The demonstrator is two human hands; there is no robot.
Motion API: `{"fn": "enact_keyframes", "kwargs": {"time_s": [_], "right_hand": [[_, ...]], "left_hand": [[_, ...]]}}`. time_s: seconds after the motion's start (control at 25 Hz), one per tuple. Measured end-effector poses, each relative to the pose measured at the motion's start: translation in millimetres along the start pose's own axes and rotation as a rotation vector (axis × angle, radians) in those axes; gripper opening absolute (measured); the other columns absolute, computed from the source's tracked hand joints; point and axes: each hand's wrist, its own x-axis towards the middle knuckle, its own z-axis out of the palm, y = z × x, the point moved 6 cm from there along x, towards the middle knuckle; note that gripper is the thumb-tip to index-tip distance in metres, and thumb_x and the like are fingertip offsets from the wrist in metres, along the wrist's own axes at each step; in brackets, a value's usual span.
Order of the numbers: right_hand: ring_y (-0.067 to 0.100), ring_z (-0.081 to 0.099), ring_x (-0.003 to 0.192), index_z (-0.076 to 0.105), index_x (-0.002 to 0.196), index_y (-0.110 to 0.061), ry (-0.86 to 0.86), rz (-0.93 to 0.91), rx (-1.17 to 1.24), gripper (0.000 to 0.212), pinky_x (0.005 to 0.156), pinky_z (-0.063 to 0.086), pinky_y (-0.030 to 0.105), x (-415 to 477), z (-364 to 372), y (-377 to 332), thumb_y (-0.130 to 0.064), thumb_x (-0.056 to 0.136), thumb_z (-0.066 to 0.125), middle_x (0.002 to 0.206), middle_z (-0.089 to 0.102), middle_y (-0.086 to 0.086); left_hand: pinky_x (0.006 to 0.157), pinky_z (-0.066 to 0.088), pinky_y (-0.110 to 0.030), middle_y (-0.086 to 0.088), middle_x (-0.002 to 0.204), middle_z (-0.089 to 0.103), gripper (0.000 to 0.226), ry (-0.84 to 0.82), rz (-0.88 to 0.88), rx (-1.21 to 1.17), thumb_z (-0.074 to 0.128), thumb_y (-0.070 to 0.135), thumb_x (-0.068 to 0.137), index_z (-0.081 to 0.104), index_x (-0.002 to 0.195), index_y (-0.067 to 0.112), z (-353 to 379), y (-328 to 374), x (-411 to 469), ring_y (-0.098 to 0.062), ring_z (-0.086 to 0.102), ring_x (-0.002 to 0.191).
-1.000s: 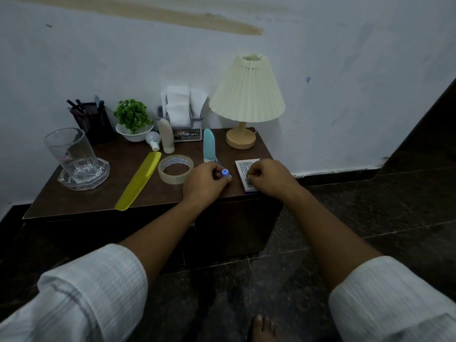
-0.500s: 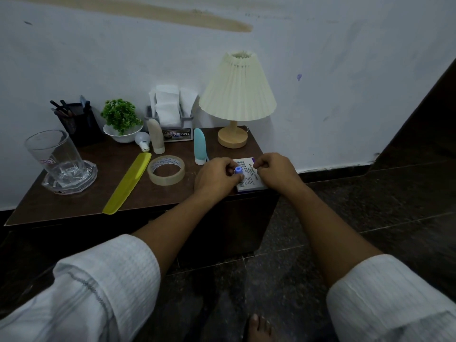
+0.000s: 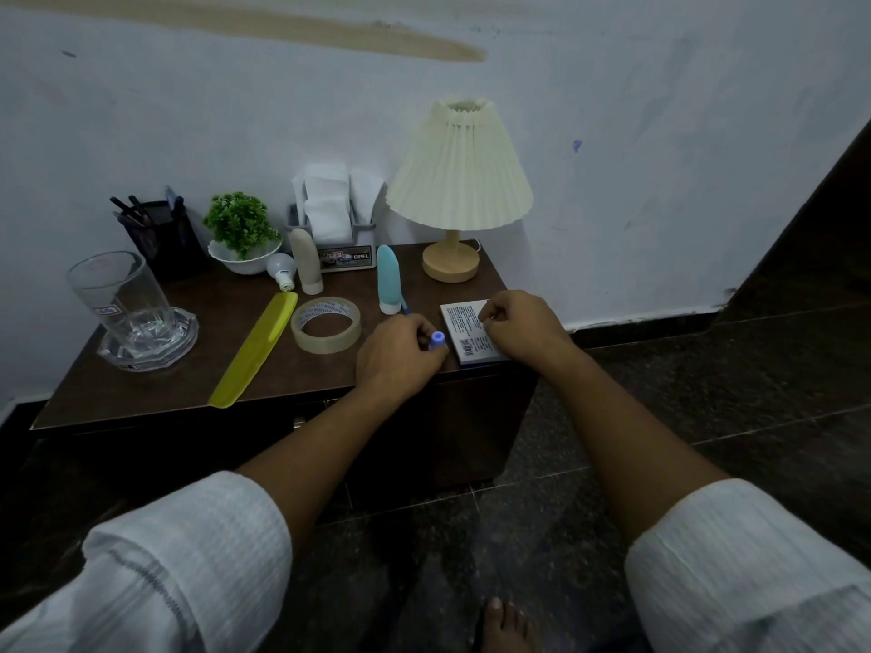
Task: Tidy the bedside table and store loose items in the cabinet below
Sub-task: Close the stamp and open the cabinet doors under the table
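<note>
Dim, soft light — wide-angle edge warp

This is a room in a private home, and it looks like a bedroom corner. A low dark bench (image 3: pixel 141 402) stands against a pale painted wall (image 3: pixel 660 134), which carries a brown patch (image 3: pixel 330 33) near the top. On the bench are household things: a small lamp (image 3: pixel 459 172) with a pleated cream shade at the far right, a tissue holder (image 3: pixel 337 219), a little green plant (image 3: pixel 241 223) in a white bowl, a black pen cup (image 3: pixel 162 238), a drinking glass (image 3: pixel 120 299) at the left, a yellow comb (image 3: pixel 254 351), a roll of tape (image 3: pixel 326 325) and a spare light bulb (image 3: pixel 281 271). The floor (image 3: pixel 707 393) is of dark polished stone tiles, and a bare foot (image 3: pixel 502 626) stands on it at the near edge.
</note>
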Motion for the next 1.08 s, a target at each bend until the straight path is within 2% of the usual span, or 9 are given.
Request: {"fn": "enact_keyframes", "kwargs": {"time_s": [0.12, 0.24, 0.4, 0.56, 0.64, 0.76, 0.84, 0.96, 1.08], "right_hand": [[0.019, 0.065, 0.11, 0.071, 0.113, -0.019, -0.02, -0.027, -0.034, 0.019, 0.086, 0.058, 0.033, -3.4, 2.5, -7.7, -0.019, 0.097, 0.06, 0.129, 0.067, 0.007], [0.019, 0.066, 0.11, 0.072, 0.111, -0.018, 0.008, -0.053, -0.035, 0.017, 0.085, 0.057, 0.033, -4.7, -0.5, -19.6, -0.022, 0.096, 0.063, 0.126, 0.069, 0.006], [0.019, 0.067, 0.093, 0.076, 0.098, -0.017, 0.04, -0.196, -0.07, 0.014, 0.082, 0.058, 0.041, 12.6, 4.5, -60.8, -0.024, 0.092, 0.065, 0.101, 0.074, 0.003], [0.017, 0.06, 0.078, 0.073, 0.097, -0.008, -0.04, -0.263, -0.323, 0.021, 0.063, 0.05, 0.031, 52.7, 31.5, -101.5, -0.026, 0.086, 0.072, 0.075, 0.059, 0.002], [0.02, 0.06, 0.085, 0.067, 0.112, -0.01, -0.076, -0.242, -0.462, 0.033, 0.069, 0.053, 0.034, 66.2, 46.3, -110.0, -0.029, 0.085, 0.073, 0.08, 0.055, -0.001], [0.025, 0.064, 0.101, 0.058, 0.125, -0.01, -0.145, -0.171, -0.479, 0.042, 0.079, 0.055, 0.039, 73.4, 67.1, -110.5, -0.028, 0.089, 0.07, 0.109, 0.066, 0.007], [0.027, 0.065, 0.1, 0.059, 0.121, -0.009, -0.107, -0.128, -0.423, 0.038, 0.076, 0.054, 0.04, 74.0, 69.0, -107.4, -0.027, 0.089, 0.07, 0.109, 0.066, 0.008], [0.029, 0.069, 0.085, 0.061, 0.098, -0.007, -0.102, -0.013, -0.153, 0.018, 0.076, 0.06, 0.044, 73.6, 58.9, -93.7, -0.02, 0.087, 0.068, 0.09, 0.068, 0.012], [0.023, 0.062, 0.057, 0.06, 0.085, -0.006, -0.103, 0.21, 0.255, 0.007, 0.049, 0.054, 0.031, 52.5, 34.4, -77.4, -0.006, 0.081, 0.067, 0.076, 0.067, 0.018]], "left_hand": [[0.074, 0.053, -0.032, 0.008, 0.099, 0.068, 0.018, -0.029, 0.003, 0.021, 0.071, 0.04, 0.087, 0.069, 0.101, 0.028, 1.6, -0.3, -0.8, -0.009, 0.063, 0.092], [0.081, 0.055, -0.033, 0.01, 0.103, 0.067, 0.035, -0.064, 0.0, -0.031, 0.076, 0.045, 0.083, 0.068, 0.112, 0.027, -6.2, -3.0, -2.9, -0.007, 0.062, 0.096], [0.082, 0.05, -0.029, 0.008, 0.104, 0.068, 0.042, -0.026, -0.012, -0.088, 0.08, 0.04, 0.081, 0.068, 0.119, 0.024, -44.7, -22.2, -4.5, -0.008, 0.062, 0.097], [0.085, 0.055, -0.035, 0.007, 0.092, 0.071, 0.033, 0.061, -0.01, -0.171, 0.082, 0.034, 0.079, 0.073, 0.108, 0.022, -82.4, -54.1, -6.2, -0.011, 0.067, 0.089], [0.083, 0.054, -0.028, 0.008, 0.09, 0.071, 0.027, 0.082, -0.006, -0.213, 0.081, 0.032, 0.08, 0.074, 0.105, 0.024, -90.4, -68.0, -9.0, -0.008, 0.067, 0.09], [0.079, 0.048, -0.016, 0.01, 0.09, 0.071, 0.021, 0.065, 0.007, -0.243, 0.079, 0.026, 0.082, 0.074, 0.102, 0.026, -94.1, -77.9, -9.6, -0.002, 0.065, 0.089], [0.076, 0.046, -0.012, 0.01, 0.091, 0.072, 0.021, 0.055, -0.008, -0.256, 0.078, 0.025, 0.083, 0.074, 0.103, 0.026, -96.2, -81.7, -7.2, 0.0, 0.065, 0.089], [0.075, 0.046, -0.013, 0.01, 0.092, 0.072, 0.021, 0.038, -0.037, -0.275, 0.077, 0.025, 0.084, 0.074, 0.105, 0.026, -99.1, -86.1, -5.4, -0.001, 0.065, 0.089], [0.079, 0.053, -0.023, 0.009, 0.087, 0.072, 0.02, 0.031, -0.032, -0.321, 0.076, 0.023, 0.084, 0.074, 0.104, 0.023, -100.8, -81.0, -7.7, -0.004, 0.066, 0.085]]}}
